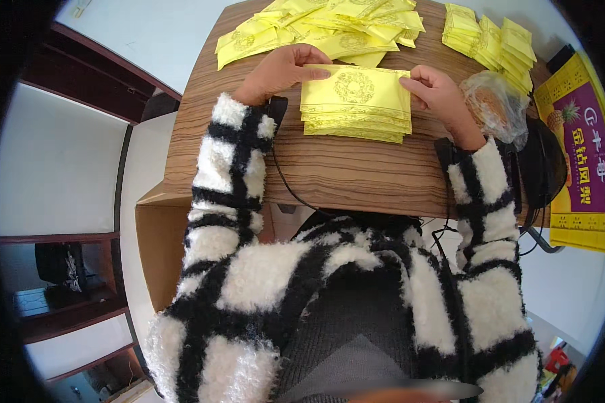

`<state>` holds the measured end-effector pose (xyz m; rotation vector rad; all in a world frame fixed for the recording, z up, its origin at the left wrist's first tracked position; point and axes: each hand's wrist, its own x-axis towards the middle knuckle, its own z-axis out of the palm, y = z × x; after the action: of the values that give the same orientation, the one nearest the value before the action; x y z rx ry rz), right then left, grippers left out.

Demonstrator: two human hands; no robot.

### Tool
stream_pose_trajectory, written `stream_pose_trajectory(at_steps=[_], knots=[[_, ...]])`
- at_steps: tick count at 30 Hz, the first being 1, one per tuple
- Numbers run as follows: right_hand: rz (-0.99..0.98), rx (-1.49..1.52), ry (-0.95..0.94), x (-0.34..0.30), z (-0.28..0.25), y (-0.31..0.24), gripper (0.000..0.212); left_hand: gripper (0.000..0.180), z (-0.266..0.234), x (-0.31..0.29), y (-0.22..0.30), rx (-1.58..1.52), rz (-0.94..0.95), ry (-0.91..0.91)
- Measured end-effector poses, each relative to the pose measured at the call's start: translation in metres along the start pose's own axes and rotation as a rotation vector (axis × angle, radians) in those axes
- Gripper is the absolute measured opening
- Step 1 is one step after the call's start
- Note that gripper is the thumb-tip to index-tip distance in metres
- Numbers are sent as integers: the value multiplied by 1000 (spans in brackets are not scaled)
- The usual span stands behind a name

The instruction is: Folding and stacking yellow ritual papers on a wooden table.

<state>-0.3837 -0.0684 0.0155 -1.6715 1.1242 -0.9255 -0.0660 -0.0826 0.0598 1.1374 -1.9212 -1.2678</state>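
A stack of flat yellow paper packets [356, 121] lies fanned on the wooden table in front of me. At its far edge a yellow packet [355, 86] with a round printed pattern is held between both hands. My left hand [290, 67] pinches its upper left corner, thumb on top. On the other side my right hand [438, 97] grips the upper right edge between thumb and fingers. Whether the packet is lifted off the stack or rests on it, I cannot tell.
Beyond my hands lies a loose heap of yellow packets [329, 27]. Stacked packets [494, 43] sit at the table's far right, by a clear plastic bag [494, 107] with brownish contents. A yellow and purple box [578, 148] stands right; a cardboard box [161, 242] stands left, below the table [235, 127].
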Motion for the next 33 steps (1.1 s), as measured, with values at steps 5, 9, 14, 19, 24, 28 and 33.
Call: stream_pose_trajectory(at_steps=[5, 9, 14, 19, 24, 28, 33], knots=[[-48, -150, 16, 3, 1, 3, 29, 25, -10, 1, -14, 37, 8, 5], [-76, -214, 38, 6, -5, 15, 28, 20, -18, 7, -21, 171, 18, 87], [26, -181, 162, 4, -2, 8, 32, 28, -53, 5, -52, 428, -67, 352], [23, -63, 157, 2, -3, 14, 31, 39, -80, 9, -88, 1001, -142, 577], [31, -40, 138, 3, 1, 13, 28, 43, -101, 6, -106, 1121, -302, 519], [43, -28, 142, 3, -3, 15, 26, 45, -97, 10, -112, 1174, -318, 474], [42, -32, 131, 5, 2, 10, 24, 45, -110, 14, -128, 1157, -276, 482]])
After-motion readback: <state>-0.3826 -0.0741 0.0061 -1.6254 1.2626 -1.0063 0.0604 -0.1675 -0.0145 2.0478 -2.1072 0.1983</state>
